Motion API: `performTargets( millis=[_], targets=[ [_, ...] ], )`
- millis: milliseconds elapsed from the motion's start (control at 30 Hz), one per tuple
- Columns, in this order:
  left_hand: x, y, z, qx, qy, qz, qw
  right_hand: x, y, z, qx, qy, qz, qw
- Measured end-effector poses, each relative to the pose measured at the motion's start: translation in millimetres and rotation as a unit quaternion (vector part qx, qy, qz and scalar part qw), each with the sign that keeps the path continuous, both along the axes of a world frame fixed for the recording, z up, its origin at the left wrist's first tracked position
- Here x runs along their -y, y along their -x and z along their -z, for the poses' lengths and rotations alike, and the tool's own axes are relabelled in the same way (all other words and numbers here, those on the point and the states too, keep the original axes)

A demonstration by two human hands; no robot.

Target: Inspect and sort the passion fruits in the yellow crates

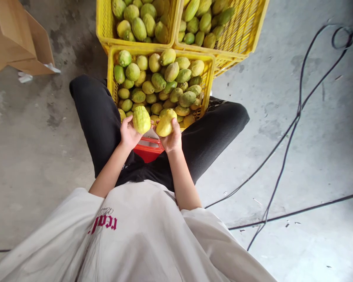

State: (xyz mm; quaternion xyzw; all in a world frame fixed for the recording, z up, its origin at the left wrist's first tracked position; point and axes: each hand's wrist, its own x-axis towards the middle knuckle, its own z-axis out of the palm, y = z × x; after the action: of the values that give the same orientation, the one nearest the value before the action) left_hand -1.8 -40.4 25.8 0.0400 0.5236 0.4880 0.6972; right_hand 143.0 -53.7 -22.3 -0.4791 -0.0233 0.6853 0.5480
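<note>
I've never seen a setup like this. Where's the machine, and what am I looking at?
There's no machine doing the work here: these are a person's bare hands. The single picture comes from a camera worn on their head, looking forward and down past their shirt and dark trousers.

The left hand holds a bumpy yellow-green fruit; the right hand holds a smoother yellow fruit.

Between the knees stands a yellow crate of green and yellow fruit, with two more fruit-filled crates beyond. Something red, partly hidden, sits below the hands. On the concrete floor are a cardboard box and black cable.
</note>
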Motion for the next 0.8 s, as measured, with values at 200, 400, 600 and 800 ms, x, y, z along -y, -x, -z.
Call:
performTargets(
  millis=[200,400,600,800],
  targets=[
    [-0.5,0.9,2.4,0.001,-0.001,-0.003,1.000,-1.5,-3.1,0.8,-0.019,0.002,0.013,1.000],
    [-0.6,0.9,6.3,-0.014,0.012,0.004,1.000,-3.6,-6.4,-7.2,-0.063,0.002,0.036,0.997],
    [-0.9,0.2,3.2,-0.001,0.012,0.015,1.000,-2.4,-5.6,-7.1,-0.071,-0.005,0.030,0.997],
    [0.2,2.0,-1.0,0.019,0.023,-0.005,1.000,-4.0,-3.4,-8.2,-0.060,-0.001,0.037,0.998]
  ],
)
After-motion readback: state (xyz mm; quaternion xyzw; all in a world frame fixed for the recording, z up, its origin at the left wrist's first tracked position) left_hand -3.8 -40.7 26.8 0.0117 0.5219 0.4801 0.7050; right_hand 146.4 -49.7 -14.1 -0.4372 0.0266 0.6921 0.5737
